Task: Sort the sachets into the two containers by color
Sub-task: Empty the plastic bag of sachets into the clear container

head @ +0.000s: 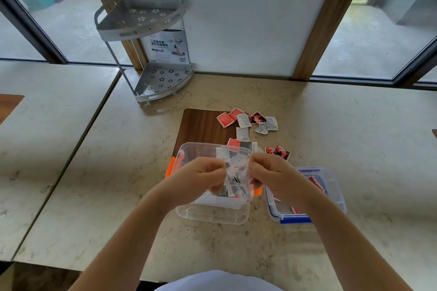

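Observation:
A clear container with orange clips (189, 156) stands in front of me, with white sachets inside. Over it, my left hand (201, 176) and my right hand (272, 173) both grip a crumpled clear plastic bag (236, 172) that holds small packets. To the right stands a clear container with blue clips (335, 186) holding red sachets. Loose red sachets (227, 118) and white sachets (243, 133) lie scattered farther back on the table; two more red ones (280, 151) lie near the right hand.
A dark wooden board (201, 125) lies under the orange-clipped container's far side. A grey two-tier corner rack (151, 54) stands at the back left against the wall. The marble table (354, 137) meets another table along a seam on the left.

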